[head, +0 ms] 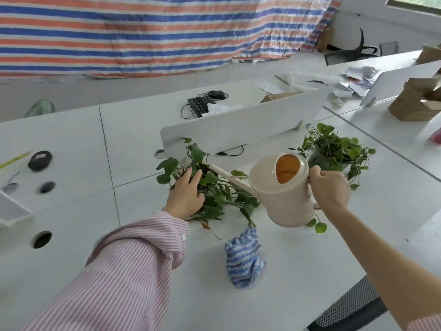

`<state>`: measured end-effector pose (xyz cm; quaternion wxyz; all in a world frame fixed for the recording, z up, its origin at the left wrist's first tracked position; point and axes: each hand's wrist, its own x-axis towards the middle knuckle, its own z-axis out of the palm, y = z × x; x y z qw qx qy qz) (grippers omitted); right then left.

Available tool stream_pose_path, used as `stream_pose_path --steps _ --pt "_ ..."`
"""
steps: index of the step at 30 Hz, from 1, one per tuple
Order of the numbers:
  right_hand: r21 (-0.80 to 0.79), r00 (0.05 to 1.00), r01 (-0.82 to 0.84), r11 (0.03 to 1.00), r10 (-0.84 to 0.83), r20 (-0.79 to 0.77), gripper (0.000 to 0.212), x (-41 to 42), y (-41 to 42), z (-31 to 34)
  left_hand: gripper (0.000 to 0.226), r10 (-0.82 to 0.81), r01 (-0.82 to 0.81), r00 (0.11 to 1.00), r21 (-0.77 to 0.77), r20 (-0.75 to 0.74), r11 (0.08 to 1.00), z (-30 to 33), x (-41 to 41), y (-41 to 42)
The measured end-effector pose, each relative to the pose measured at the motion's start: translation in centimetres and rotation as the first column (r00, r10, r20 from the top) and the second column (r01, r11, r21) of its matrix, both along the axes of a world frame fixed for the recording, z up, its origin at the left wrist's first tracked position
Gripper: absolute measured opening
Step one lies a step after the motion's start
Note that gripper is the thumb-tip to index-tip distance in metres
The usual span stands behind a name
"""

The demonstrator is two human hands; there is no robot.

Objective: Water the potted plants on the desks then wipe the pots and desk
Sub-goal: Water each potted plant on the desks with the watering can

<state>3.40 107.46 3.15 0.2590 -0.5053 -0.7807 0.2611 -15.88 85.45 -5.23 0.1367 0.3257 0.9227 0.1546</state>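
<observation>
Gripping the handle of the cream watering can [284, 194], the right hand [330, 189] has its fingers curled around it and holds the can above the white desk [310, 259], tilted toward the left. The long thin spout runs from the can's lower body up and to the left, and its tip points into the near ivy plant [214, 187], among the leaves at the middle of it. The can's long axis lies along this same line, from near right to far left. The left hand [187, 195], in a pink striped sleeve [124, 271], rests on the left side of this plant with its fingers straight and slightly apart, touching the leaves. The pot under it is hidden by leaves. A second potted plant [334, 149] stands to the right, behind the can. A blue and white cloth [243, 259] lies crumpled on the desk, nearer than the first plant. A black keyboard [199, 105] lies far behind a white divider [250, 120].
</observation>
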Motion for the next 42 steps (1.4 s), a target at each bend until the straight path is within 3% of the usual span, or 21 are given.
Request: stream_pose_path --steps 5,10,17,22,30,42 --pt "-0.022 0.996 -0.088 0.996 0.088 0.027 0.052 -1.4 3.3 -0.9 0.072 0.013 0.001 0.995 -0.14 0.095 0.99 -0.4 0.8 1.9" --pt "-0.03 0.984 -0.172 0.985 0.173 0.05 0.053 -2.8 5.2 -1.1 0.06 0.061 -0.042 0.994 -0.19 0.094 0.981 -0.9 1.9 3.1" --pt "-0.03 0.978 -0.2 0.979 0.202 0.055 0.053 -3.6 6.3 -0.8 0.069 0.186 -0.186 0.983 -0.012 -0.003 0.983 -0.2 1.4 3.7" --pt "0.01 0.975 -0.208 0.978 0.206 0.078 0.053 -3.8 7.0 -0.8 0.064 0.035 -0.044 0.998 -0.184 -0.052 0.982 -0.4 1.4 4.0" --pt "0.022 0.974 -0.208 0.978 0.205 0.094 0.051 -3.8 7.8 -0.3 0.052 -0.127 0.112 0.991 -0.245 -0.048 0.963 -1.3 2.2 3.5" --pt "0.067 0.964 -0.255 0.965 0.249 0.091 0.05 -3.6 7.9 0.2 0.048 -0.091 0.095 0.996 -0.265 0.026 0.96 -1.0 2.8 2.8"
